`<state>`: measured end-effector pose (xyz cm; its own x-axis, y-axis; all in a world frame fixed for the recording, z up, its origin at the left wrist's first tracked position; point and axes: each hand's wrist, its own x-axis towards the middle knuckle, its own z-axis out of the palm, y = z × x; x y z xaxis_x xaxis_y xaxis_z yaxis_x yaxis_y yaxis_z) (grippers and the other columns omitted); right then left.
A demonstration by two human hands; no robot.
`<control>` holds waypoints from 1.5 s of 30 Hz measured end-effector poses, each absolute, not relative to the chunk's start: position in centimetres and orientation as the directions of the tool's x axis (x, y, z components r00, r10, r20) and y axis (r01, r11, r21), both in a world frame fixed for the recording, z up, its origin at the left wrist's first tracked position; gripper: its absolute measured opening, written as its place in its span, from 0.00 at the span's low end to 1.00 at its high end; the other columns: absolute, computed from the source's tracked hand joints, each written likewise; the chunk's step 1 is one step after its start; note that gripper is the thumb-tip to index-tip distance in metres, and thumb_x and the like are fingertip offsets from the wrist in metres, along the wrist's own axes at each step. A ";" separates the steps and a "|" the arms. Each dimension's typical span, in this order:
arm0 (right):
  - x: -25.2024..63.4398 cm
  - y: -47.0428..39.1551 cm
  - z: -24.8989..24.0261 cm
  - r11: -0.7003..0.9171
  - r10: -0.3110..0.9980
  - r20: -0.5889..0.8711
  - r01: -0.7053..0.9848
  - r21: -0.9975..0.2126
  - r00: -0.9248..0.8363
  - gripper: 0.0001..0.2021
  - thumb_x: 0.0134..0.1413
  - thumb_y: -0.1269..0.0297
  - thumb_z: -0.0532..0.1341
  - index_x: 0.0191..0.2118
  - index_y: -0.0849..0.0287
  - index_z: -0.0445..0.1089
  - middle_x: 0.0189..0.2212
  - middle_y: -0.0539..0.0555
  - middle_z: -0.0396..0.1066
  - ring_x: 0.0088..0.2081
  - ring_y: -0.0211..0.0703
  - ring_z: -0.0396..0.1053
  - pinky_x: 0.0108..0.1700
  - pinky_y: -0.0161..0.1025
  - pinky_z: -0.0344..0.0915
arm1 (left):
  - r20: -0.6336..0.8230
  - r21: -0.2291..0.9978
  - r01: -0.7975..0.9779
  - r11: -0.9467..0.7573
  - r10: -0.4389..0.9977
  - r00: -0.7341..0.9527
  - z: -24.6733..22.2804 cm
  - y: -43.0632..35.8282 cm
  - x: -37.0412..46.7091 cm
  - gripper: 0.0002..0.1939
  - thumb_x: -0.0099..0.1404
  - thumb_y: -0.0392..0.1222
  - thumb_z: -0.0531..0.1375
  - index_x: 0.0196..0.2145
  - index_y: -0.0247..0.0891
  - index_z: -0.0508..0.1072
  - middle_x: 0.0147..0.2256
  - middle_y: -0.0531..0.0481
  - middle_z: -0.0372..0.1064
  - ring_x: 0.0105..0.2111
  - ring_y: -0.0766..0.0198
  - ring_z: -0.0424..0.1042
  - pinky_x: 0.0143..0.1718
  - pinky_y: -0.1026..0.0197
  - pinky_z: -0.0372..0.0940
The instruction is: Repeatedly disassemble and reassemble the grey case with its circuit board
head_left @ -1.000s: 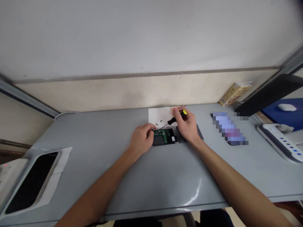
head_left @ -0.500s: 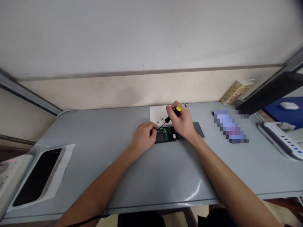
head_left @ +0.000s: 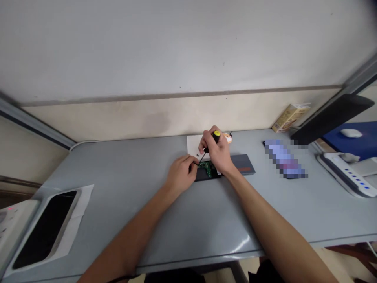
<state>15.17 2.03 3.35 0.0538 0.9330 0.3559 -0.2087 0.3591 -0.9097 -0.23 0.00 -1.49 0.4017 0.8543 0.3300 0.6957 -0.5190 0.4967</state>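
An opened electronic device with a black casing and a green circuit board (head_left: 209, 169) lies on the grey table. My right hand (head_left: 220, 151) is closed around a screwdriver (head_left: 216, 137) with a black and yellow handle. Its thin shaft slants down to the left, the tip at the board's upper left part. My left hand (head_left: 181, 171) is at the device's left end, its fingertips pinched together close to the screwdriver tip. A small dark thing shows at those fingers, too small to name. Small black screws (head_left: 198, 155) lie on white paper (head_left: 193, 145) behind the device, partly hidden by my right hand.
To the right of the device is a flat dark grey box (head_left: 244, 165). Further right are a blurred-out phone (head_left: 284, 159), a power strip (head_left: 347, 173) and a carton (head_left: 290, 118). A black-screened tablet-like device (head_left: 47, 228) lies on paper at left. The wall borders the table's back.
My right hand has turned and shifted slightly left with the screwdriver, uncovering more of the grey box and an orange-and-white object behind. My left hand stays at the device. The view has shifted slightly.
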 end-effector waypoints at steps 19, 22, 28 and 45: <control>15.3 1.7 3.4 0.310 0.949 0.308 -0.418 -0.854 0.072 0.18 0.66 0.41 0.53 0.44 0.50 0.68 0.26 0.47 0.57 0.25 0.35 0.58 0.29 0.37 0.60 | 0.300 0.522 0.690 -0.500 0.866 0.401 -1.4 0.0 -0.3 0.12 0.67 0.30 0.53 0.39 0.42 0.75 0.40 0.50 0.77 0.41 0.59 0.74 0.45 0.58 0.67; 15.9 1.6 3.7 0.272 0.958 0.282 -0.439 -0.856 0.043 0.16 0.63 0.44 0.60 0.41 0.51 0.70 0.32 0.50 0.64 0.33 0.37 0.67 0.34 0.37 0.65 | 0.305 0.525 0.683 -0.508 0.861 0.406 -1.3 0.0 -0.3 0.12 0.67 0.30 0.53 0.39 0.41 0.75 0.39 0.50 0.76 0.40 0.60 0.74 0.44 0.58 0.67; 16.4 1.6 3.4 0.279 0.960 0.264 -0.406 -0.870 0.092 0.23 0.55 0.50 0.70 0.32 0.52 0.54 0.24 0.43 0.60 0.22 0.33 0.60 0.27 0.35 0.59 | 0.298 0.514 0.695 -0.504 0.864 0.406 -1.4 0.0 -0.2 0.13 0.67 0.30 0.54 0.41 0.42 0.76 0.39 0.50 0.76 0.40 0.60 0.74 0.44 0.58 0.67; 16.6 1.5 3.4 0.235 0.966 0.259 -0.427 -0.873 0.002 0.25 0.59 0.35 0.59 0.30 0.53 0.61 0.20 0.44 0.54 0.20 0.34 0.54 0.24 0.36 0.53 | 0.303 0.495 0.704 -0.509 0.861 0.409 -1.6 0.1 -0.2 0.12 0.69 0.32 0.53 0.40 0.42 0.75 0.40 0.51 0.76 0.40 0.60 0.74 0.44 0.58 0.66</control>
